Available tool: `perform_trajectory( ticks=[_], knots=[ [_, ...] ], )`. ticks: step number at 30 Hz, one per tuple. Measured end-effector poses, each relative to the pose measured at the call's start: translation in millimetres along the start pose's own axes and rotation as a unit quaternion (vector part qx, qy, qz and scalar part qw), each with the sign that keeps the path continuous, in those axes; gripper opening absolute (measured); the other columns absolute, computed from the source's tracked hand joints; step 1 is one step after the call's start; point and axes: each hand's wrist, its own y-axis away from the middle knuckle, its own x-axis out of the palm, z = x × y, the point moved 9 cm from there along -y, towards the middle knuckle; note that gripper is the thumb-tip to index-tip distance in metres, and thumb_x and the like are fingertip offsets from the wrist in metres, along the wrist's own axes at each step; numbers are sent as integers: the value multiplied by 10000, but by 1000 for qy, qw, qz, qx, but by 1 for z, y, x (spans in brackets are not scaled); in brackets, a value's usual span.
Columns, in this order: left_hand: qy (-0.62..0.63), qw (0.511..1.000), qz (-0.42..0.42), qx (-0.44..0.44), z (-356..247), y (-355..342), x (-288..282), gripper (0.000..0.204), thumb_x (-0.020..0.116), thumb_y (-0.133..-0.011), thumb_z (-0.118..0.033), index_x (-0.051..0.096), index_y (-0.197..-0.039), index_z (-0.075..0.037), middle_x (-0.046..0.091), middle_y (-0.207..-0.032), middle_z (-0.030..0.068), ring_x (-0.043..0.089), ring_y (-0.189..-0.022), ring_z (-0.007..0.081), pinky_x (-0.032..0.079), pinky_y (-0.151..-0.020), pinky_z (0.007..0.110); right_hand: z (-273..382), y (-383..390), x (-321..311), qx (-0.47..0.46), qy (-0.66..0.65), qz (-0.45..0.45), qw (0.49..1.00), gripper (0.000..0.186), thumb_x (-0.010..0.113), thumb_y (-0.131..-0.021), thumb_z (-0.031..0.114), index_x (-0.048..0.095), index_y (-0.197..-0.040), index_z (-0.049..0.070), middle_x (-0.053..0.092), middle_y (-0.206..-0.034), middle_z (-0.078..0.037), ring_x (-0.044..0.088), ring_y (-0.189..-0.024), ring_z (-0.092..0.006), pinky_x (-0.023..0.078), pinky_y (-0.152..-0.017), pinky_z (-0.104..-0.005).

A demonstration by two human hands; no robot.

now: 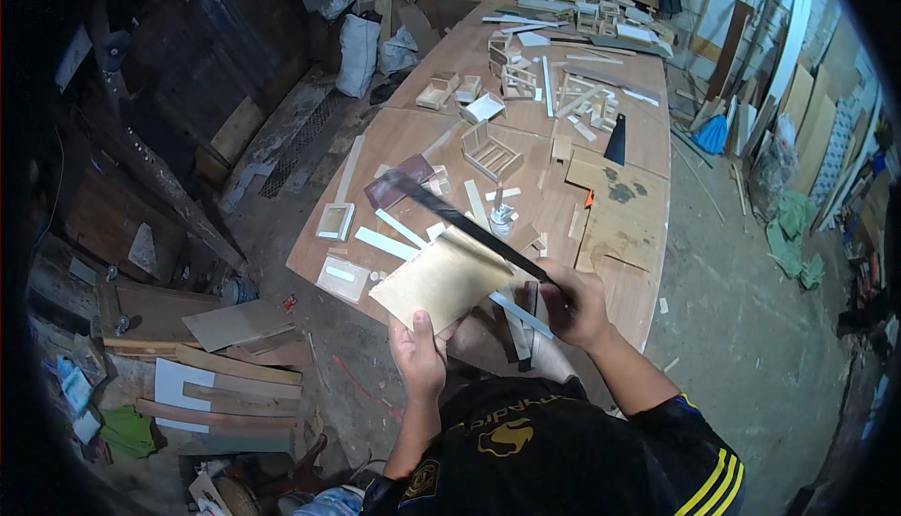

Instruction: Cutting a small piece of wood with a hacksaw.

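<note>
A pale thin wooden board (436, 281) is gripped at its lower left edge by my left hand (420, 352), thumb on its face. My right hand (572, 305) is closed round the near end of a long dark flat tool (469, 227), too blurred to identify exactly, which slants up to the left along the board's upper edge. Below the board, white and dark strips (521, 319) lie at the worktable's near edge. A small white container (499, 220) stands just behind the tool, and a maroon sheet (394, 183) lies near its far end.
The worktable (629, 244) bears several small wooden frames (490, 152), offcuts and a hand saw (617, 140). Wood panels (239, 328) lie on the floor at left; boards (812, 122) lean at the right wall, beside green cloth (793, 244). White sacks (357, 56) stand at the back left.
</note>
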Motion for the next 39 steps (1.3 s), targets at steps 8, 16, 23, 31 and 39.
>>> perform_trajectory(
  ticks=[8, 16, 23, 31, 39],
  knots=[
    [-43, 994, 40, -89, 6, 7, -3, 405, 491, -1002, -145, 381, -1346, 39, 539, -1278, 170, 573, -1151, 240, 515, -911, 362, -45, -5, -20, -22, 83, 42, 995, 184, 631, -828, 54, 682, -1004, 43, 644, -732, -134, 648, -622, -293, 503, -553, -325],
    [-79, 995, 10, -61, 8, 4, -7, 444, 488, -1000, -211, 359, -1338, 46, 578, -1212, 203, 666, -986, 314, 605, -791, 446, -87, 33, -21, 168, -89, -55, 980, 216, 534, -974, 176, 625, -1107, 33, 626, -818, -17, 567, -691, -112, 464, -640, -244],
    [-102, 988, 46, -102, 31, 12, -11, 426, 470, -1010, -206, 362, -1339, 43, 580, -1207, 198, 660, -996, 311, 597, -805, 469, -68, 32, 9, 230, -149, 28, 961, 310, 739, -838, 70, 589, -1104, 22, 643, -807, 2, 589, -726, -57, 467, -663, -210],
    [-112, 988, 41, -96, 33, 23, -15, 343, 569, -975, -149, 509, -1259, 34, 660, -1060, 62, 615, -908, 76, 478, -719, 205, -83, 49, 34, 325, -312, 70, 890, 325, 747, -827, 71, 560, -1088, 16, 678, -886, -40, 637, -806, -98, 513, -760, -235],
    [-237, 949, 158, -137, 39, 23, -12, 265, 609, -952, -125, 621, -1137, 65, 676, -1037, 66, 618, -912, 85, 476, -797, 226, -84, 62, 20, 329, -286, 34, 899, 230, 760, -813, 68, 570, -941, 42, 638, -870, -26, 594, -788, -79, 477, -715, -215]
  ],
)
